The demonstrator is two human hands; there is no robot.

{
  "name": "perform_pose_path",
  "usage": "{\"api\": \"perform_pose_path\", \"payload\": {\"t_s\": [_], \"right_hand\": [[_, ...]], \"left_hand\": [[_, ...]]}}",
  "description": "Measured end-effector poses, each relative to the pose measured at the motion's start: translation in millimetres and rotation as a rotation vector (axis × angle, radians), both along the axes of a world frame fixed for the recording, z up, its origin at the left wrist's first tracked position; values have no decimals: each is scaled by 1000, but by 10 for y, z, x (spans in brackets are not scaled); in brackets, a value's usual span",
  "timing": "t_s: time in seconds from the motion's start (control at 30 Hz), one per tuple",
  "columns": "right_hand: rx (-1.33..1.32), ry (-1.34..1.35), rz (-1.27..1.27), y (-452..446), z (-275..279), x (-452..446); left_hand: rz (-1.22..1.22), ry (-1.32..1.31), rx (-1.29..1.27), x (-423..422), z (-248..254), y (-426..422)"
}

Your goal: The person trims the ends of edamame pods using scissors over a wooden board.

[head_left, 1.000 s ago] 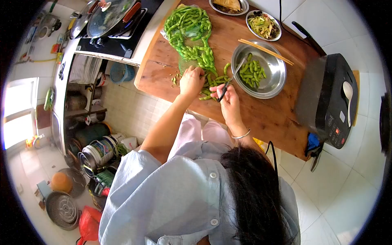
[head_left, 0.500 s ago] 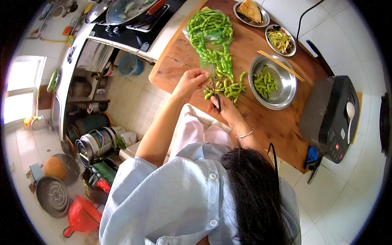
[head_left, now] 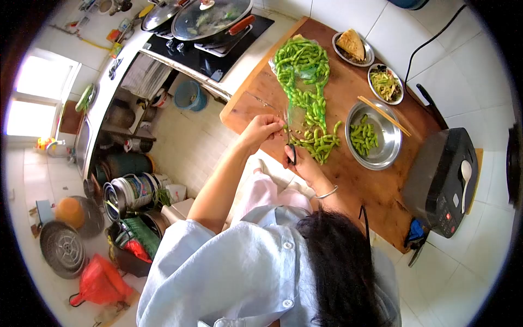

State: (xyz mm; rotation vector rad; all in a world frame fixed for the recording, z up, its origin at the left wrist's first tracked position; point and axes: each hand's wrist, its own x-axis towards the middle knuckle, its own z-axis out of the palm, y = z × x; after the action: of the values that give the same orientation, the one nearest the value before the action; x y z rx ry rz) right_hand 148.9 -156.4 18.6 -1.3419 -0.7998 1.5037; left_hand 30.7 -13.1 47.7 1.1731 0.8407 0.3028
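Observation:
At the left edge of the wooden table [head_left: 370, 188], my left hand [head_left: 261, 132] pinches a small green edamame pod [head_left: 285, 126], mostly hidden by the fingertips. Close by on the right, my right hand [head_left: 305, 166] is closed around the black handles of scissors [head_left: 292, 155], whose thin blades point up toward the pod. Loose edamame pods [head_left: 322, 143] lie just beyond the scissors. Farther back, a thin green plastic bag with many pods [head_left: 302, 60] is spread on the wood. A metal bowl [head_left: 382, 162] on the right holds more pods.
Chopsticks [head_left: 385, 115] rest across the bowl's rim. Behind it are a plate with a flatbread wedge [head_left: 351, 44] and a dish of food [head_left: 385, 83]. A black rice cooker [head_left: 436, 180] stands right. A lidded pan [head_left: 210, 22] sits on the stove at back left.
The whole view has shifted, so the table and hands appear slightly lower and to the right. My left hand still pinches and my right still holds the scissors, the two close together.

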Motion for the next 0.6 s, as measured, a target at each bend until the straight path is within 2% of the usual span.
{"api": "perform_pose_path", "payload": {"t_s": [0.13, 0.27, 0.37, 0.4, 0.5, 0.6], "right_hand": [[23, 63, -19, 19, -81, -71], [-33, -1, -34, -18, -125, -96], [-42, 35, -130, 17, 47, -124], [-35, 56, -180, 33, 117, -142], [97, 36, -304, 62, 307, -220], [89, -51, -322, 107, 202, -298]], "left_hand": [[-41, 76, -21, -96, -76, 70], [-71, 114, 2, -127, -90, 104], [113, -72, -165, -26, 114, 66], [170, -151, -231, -7, 24, 152], [223, -321, -339, 129, 57, 215], [170, -390, -352, 239, 77, 267]]}}
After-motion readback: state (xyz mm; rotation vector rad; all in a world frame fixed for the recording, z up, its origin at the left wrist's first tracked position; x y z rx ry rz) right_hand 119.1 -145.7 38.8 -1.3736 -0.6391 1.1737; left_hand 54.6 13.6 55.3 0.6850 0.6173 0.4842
